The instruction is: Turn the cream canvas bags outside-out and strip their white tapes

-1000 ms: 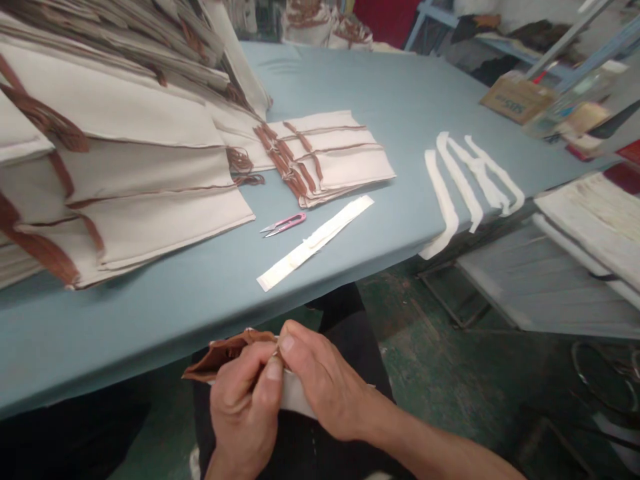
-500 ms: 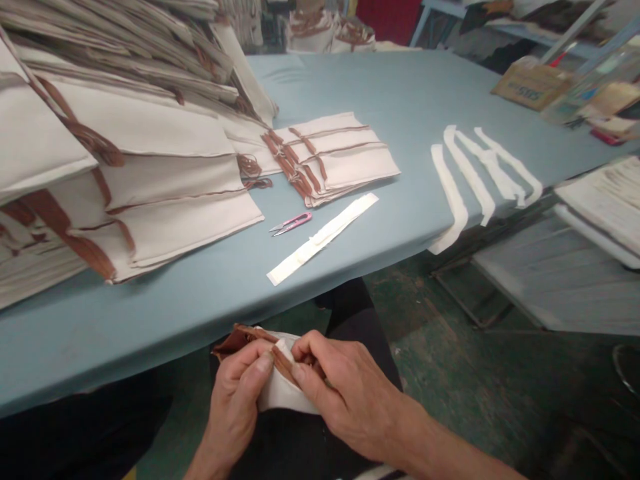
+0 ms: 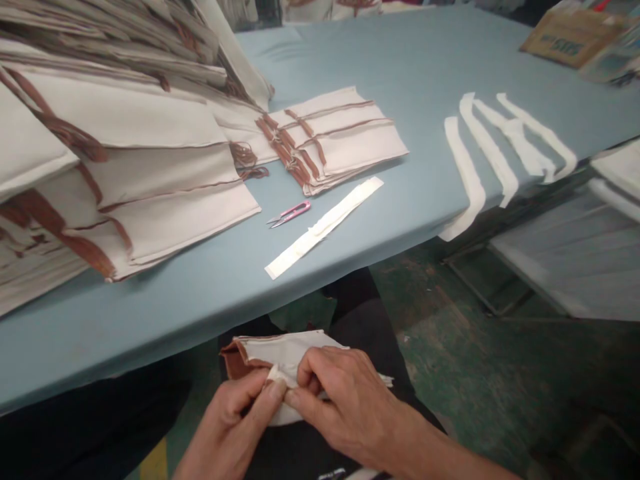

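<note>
Over my lap, below the table edge, I hold a white cloth bag with brown trim (image 3: 295, 348). My left hand (image 3: 240, 410) pinches a folded bit of its edge between thumb and forefinger. Right beside it, the bent fingers and thumb of my right hand (image 3: 345, 400) grip the same cloth. The brown-lined opening of the bag faces left, and part of the cloth is hidden behind my right hand. Pink-handled thread snips (image 3: 291, 213) lie on the table ahead. Next to them is a cream strip (image 3: 323, 228) lying at a slant.
A small stack of similar bags (image 3: 350, 137) lies on the blue-covered table (image 3: 410, 60). Large piles of bags (image 3: 165, 160) fill the left side. Several white strips (image 3: 465, 173) hang partly over the right edge. A cardboard box (image 3: 570, 37) stands at the far right.
My hands have drawn closer together at the pinched edge, and more of the bag's white side shows spread out behind them. The view has tipped downward.
</note>
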A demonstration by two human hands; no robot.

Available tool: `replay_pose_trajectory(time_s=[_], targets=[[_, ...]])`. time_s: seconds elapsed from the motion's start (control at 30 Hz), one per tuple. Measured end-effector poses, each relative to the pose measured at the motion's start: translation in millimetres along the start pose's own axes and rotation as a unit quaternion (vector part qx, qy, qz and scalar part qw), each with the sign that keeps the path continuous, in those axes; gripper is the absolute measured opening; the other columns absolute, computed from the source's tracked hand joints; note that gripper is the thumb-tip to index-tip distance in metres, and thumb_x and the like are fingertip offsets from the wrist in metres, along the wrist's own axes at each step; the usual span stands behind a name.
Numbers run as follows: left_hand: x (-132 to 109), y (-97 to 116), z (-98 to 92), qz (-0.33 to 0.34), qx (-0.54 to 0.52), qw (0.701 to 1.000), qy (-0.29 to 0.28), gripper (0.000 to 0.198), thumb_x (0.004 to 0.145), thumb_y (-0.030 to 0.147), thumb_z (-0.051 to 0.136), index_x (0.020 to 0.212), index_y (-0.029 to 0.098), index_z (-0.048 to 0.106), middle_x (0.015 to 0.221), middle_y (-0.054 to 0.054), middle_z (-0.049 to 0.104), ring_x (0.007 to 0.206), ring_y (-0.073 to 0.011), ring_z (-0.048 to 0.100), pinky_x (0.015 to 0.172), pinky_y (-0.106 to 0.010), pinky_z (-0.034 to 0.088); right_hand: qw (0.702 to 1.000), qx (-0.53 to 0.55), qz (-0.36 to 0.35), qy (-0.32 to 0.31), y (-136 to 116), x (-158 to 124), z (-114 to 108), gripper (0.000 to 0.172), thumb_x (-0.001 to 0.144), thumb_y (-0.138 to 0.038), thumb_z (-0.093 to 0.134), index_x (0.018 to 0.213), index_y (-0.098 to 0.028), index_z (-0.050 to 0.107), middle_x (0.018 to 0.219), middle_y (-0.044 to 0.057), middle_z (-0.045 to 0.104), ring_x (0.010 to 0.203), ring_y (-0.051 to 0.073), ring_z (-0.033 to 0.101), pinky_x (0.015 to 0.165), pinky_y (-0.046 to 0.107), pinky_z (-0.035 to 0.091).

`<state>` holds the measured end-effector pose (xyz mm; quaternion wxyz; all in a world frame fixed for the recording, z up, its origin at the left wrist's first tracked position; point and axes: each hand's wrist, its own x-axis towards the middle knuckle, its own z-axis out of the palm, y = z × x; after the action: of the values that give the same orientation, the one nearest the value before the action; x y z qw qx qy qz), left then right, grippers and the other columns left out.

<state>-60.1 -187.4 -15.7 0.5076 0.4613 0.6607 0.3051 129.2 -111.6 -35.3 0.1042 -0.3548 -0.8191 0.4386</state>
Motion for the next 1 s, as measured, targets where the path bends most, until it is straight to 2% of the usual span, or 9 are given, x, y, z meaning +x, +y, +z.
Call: replay_pose_trajectory(time_s=[0.1,0.23,0.37,0.47,0.6,0.7,0.8,0.87,1.0], targets=[[1.4,3.1,3.1,0.002,0.005,0.999,0.044,0.041,0.099,0.053,0.067,0.082,0.018,0.080,0.074,-0.002,0.071,0.068,-0.0192,0.062,0.064,-0.023,0.052,0.999,0.025,0.030,0.004,-3.8,4.0,-6.1,0.025,0.106,-0.043,0.066,0.093,-0.021,0.064,0.085,0.002,0.073,0.080,0.020,0.067,0.074,0.032,0.037],[8.2,3.1,10.9,-0.006,-0.019,0.993,0.114,0.049,0.103,0.059,0.061,0.088,0.018,0.083,0.075,-0.003,0.072,0.069,-0.0192,0.062,0.064,-0.024,0.053,0.999,0.033,-0.006,0.005,-5.6,11.6,-18.4,0.036,0.114,-0.043,0.048,0.087,-0.021,0.058,0.085,0.003,0.070,0.079,0.019,0.063,0.073,0.033,0.035],[17.5,-1.2,25.8,-0.041,-0.125,0.973,0.188,0.054,0.098,0.065,0.066,0.083,0.016,0.082,0.071,-0.004,0.073,0.065,-0.0196,0.063,0.058,-0.026,0.053,0.986,0.168,0.003,0.008,1.8,14.9,-24.7,0.035,0.110,-0.032,0.042,0.077,-0.022,0.049,0.072,-0.002,0.058,0.068,0.014,0.055,0.069,0.029,0.036],[27.2,-1.0,40.5,-0.069,-0.238,0.941,0.233,0.052,0.090,0.067,0.076,0.085,0.015,0.083,0.075,-0.005,0.077,0.068,-0.0215,0.069,0.059,-0.027,0.055,0.968,0.245,0.025,0.049,10.3,12.3,-19.1,0.033,0.107,-0.031,0.046,0.075,-0.023,0.047,0.070,-0.004,0.055,0.065,0.013,0.054,0.066,0.027,0.038],[36.9,4.5,51.4,-0.111,-0.366,0.894,0.234,0.054,0.076,0.066,0.088,0.084,0.013,0.083,0.073,-0.006,0.076,0.068,-0.0219,0.070,0.058,-0.027,0.056,0.970,0.188,-0.050,0.148,18.5,5.7,-9.2,0.022,0.109,-0.029,0.050,0.089,-0.022,0.058,0.083,-0.001,0.066,0.079,0.016,0.065,0.079,0.028,0.045],[37.9,7.7,47.8,-0.142,-0.396,0.881,0.215,0.055,0.071,0.064,0.093,0.087,0.012,0.084,0.072,-0.005,0.076,0.067,-0.0227,0.071,0.059,-0.028,0.058,0.974,0.172,-0.074,0.124,19.7,1.9,-10.7,0.014,0.108,-0.026,0.051,0.102,-0.022,0.062,0.094,0.002,0.071,0.090,0.018,0.068,0.086,0.029,0.048],[36.6,4.5,37.4,-0.157,-0.389,0.882,0.212,0.059,0.070,0.066,0.093,0.093,0.012,0.085,0.072,-0.005,0.076,0.066,-0.0237,0.071,0.058,-0.030,0.059,0.973,0.226,-0.008,0.035,18.9,0.4,-16.9,0.016,0.104,-0.023,0.050,0.111,-0.024,0.065,0.107,0.004,0.072,0.102,0.020,0.069,0.093,0.030,0.049],[36.1,-1.8,28.7,-0.150,-0.365,0.891,0.224,0.063,0.071,0.070,0.090,0.094,0.012,0.085,0.070,-0.005,0.076,0.063,-0.0235,0.070,0.055,-0.030,0.058,0.962,0.270,0.047,-0.009,18.9,3.0,-19.8,0.022,0.101,-0.020,0.046,0.109,-0.024,0.067,0.107,0.003,0.072,0.100,0.019,0.068,0.088,0.029,0.050],[34.2,-17.0,13.3,-0.087,-0.219,0.938,0.254,0.062,0.080,0.076,0.078,0.088,0.014,0.084,0.071,-0.006,0.076,0.063,-0.0238,0.069,0.055,-0.029,0.057,0.956,0.289,0.055,0.009,19.3,24.3,-23.2,0.028,0.092,-0.016,0.045,0.103,-0.022,0.070,0.101,0.003,0.074,0.097,0.019,0.068,0.085,0.029,0.051]])
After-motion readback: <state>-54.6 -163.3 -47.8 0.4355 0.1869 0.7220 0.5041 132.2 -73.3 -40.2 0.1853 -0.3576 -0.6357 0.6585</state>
